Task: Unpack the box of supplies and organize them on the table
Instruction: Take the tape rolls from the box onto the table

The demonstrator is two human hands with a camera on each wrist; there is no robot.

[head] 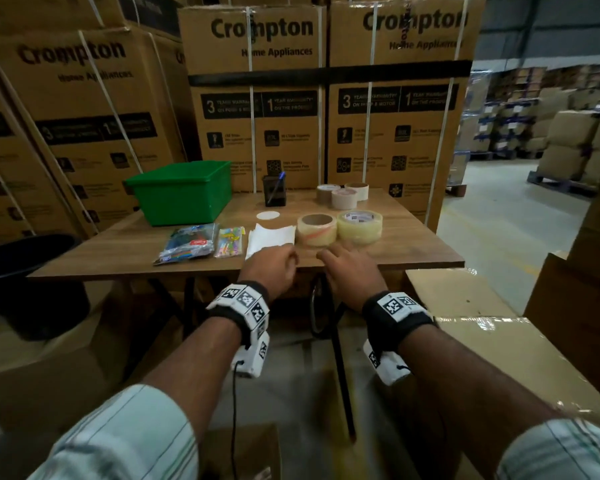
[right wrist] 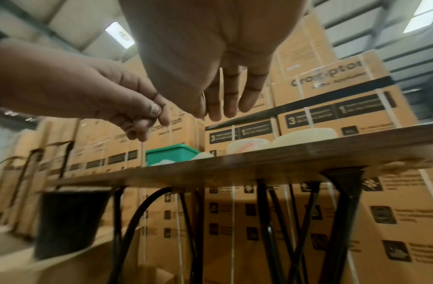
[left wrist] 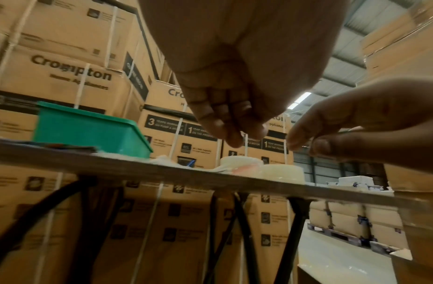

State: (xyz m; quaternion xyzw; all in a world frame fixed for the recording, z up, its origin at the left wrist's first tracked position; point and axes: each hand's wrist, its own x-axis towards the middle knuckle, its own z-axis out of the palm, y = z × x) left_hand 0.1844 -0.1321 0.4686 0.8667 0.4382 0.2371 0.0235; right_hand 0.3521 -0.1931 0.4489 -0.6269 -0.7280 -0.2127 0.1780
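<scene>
On the wooden table [head: 413, 247], two clear tape rolls [head: 360, 226] sit side by side near the front. A white paper stack [head: 271, 237] lies to their left. Further left are a colourful packet [head: 229, 241] and a larger packet [head: 187, 244]. My left hand [head: 272, 263] hovers at the paper's near edge, its fingers curled and thumb on the index finger; the right wrist view shows nothing in it [right wrist: 137, 117]. Just in front of the tape rolls, my right hand [head: 343, 259] hangs with straight fingers [right wrist: 225, 103] and is empty.
A green bin [head: 181, 192] stands at the back left, beside a black pen holder [head: 274, 190] with a blue pen. Three beige tape rolls [head: 343, 197] sit behind. A cardboard box [head: 520, 358] stands low on my right, a black tub [head: 25, 271] on the left.
</scene>
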